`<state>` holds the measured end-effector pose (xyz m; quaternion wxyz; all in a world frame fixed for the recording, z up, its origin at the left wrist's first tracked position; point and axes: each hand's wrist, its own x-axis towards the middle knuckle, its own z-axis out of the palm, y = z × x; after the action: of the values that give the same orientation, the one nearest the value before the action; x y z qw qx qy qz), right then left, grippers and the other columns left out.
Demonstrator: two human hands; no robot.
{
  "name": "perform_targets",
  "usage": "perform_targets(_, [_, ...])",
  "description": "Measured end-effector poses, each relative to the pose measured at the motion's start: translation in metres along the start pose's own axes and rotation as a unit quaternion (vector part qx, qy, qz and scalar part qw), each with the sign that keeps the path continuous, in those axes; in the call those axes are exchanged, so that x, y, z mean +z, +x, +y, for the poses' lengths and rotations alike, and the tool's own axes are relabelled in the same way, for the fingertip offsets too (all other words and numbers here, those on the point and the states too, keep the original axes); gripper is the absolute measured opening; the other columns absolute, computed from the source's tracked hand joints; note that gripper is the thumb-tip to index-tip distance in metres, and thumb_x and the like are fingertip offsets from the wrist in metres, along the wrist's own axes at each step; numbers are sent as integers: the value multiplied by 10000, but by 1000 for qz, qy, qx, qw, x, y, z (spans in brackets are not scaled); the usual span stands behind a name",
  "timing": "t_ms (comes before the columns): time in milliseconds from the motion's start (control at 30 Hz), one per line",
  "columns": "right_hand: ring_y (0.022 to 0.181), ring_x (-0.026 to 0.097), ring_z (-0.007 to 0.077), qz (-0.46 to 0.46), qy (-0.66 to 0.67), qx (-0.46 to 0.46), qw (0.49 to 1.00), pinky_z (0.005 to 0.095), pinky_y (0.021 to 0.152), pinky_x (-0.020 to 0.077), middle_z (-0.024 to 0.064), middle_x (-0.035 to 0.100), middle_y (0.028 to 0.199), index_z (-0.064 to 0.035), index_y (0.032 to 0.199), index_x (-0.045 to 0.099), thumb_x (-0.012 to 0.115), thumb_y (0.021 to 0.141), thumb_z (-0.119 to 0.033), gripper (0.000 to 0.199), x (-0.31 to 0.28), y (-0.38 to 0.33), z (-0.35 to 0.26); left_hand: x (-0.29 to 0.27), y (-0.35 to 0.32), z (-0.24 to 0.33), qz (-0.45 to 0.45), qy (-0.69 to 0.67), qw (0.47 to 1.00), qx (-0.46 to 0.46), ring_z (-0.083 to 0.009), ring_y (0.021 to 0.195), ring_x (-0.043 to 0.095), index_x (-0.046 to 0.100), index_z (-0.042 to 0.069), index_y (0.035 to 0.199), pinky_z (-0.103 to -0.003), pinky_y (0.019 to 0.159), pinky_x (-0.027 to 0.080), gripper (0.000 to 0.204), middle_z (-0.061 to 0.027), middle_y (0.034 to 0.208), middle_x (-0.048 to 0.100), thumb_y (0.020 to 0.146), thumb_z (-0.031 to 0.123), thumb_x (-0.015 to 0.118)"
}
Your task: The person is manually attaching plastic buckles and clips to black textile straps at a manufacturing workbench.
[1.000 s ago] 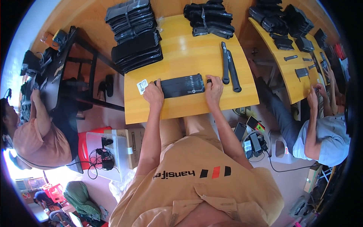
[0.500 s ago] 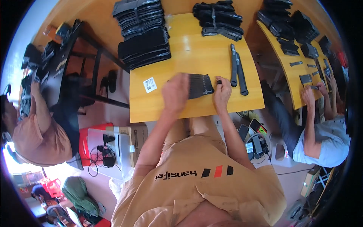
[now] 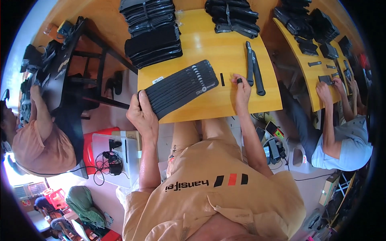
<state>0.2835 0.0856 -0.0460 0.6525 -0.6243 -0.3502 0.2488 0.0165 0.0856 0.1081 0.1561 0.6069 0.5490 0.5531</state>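
Observation:
My left hand (image 3: 144, 116) is closed on one end of a row of flat black straps (image 3: 181, 89). The straps overlap side by side like a fan, slanting up to the right above the yellow table (image 3: 201, 112), with small white marks near their far end. My right hand (image 3: 241, 94) rests over the table's right part, fingers loosely apart, with a black band around one finger. Left of it lies a short thin black strip (image 3: 222, 79). Two long dark straps (image 3: 257, 76) lie beyond my right hand. A white label (image 3: 158, 80) shows partly behind the fanned straps.
Tall stacks of black folded pieces (image 3: 152, 48) stand at the table's back left, and a tied bundle (image 3: 231, 16) at the back right. Co-workers sit at a dark table (image 3: 66, 76) on the left and a yellow table (image 3: 309, 86) on the right.
My left hand has moved left with the straps, which now lie spread toward view. The short black strip has come into sight on the table. My right hand has shifted slightly up and right.

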Motion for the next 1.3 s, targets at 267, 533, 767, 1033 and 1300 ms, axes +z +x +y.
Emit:
perform_targets(267, [708, 516, 67, -179, 156, 163, 958, 235, 628, 420, -3, 584, 770, -15, 918, 592, 447, 921, -355, 370, 34, -19, -105, 7, -16, -21, -14, -58, 997, -41, -57, 601, 305, 432, -30, 700, -234, 492, 305, 253, 10, 605, 359, 898, 111, 499])
perform_targets(533, [529, 486, 35, -143, 177, 123, 966, 189, 484, 369, -13, 577, 629, -61, 708, 580, 486, 919, -314, 342, 47, -34, -108, 5, -36, -33, -72, -145, 968, -193, -60, 622, 401, 563, -38, 738, -223, 541, 359, 385, 18, 640, 480, 932, 274, 447])
perform_targets(767, [508, 505, 52, -136, 243, 139, 950, 202, 462, 401, 0, 586, 632, -56, 715, 563, 504, 905, -337, 344, 50, -44, -104, 3, -41, -50, -92, -298, 903, -295, -56, 620, 471, 615, -32, 798, -226, 575, 412, 398, 6, 689, 559, 948, 279, 416])
perform_targets(1033, [513, 511, 60, -100, 258, 151, 949, 214, 465, 410, -4, 580, 638, -56, 741, 568, 529, 886, -363, 342, 48, -43, -100, -1, -31, -39, -126, -384, 836, -370, -117, 684, 596, 595, -29, 937, -265, 643, 481, 505, -61, 832, 635, 948, 403, 335])
perform_targets(1300, [484, 481, 52, -160, 172, 132, 963, 203, 451, 374, -5, 565, 590, -46, 678, 582, 515, 901, -321, 361, 33, -11, -116, -17, 1, -51, -310, -322, 831, -330, -116, 698, 606, 611, -22, 984, -220, 645, 468, 825, -77, 839, 651, 880, 626, 111])
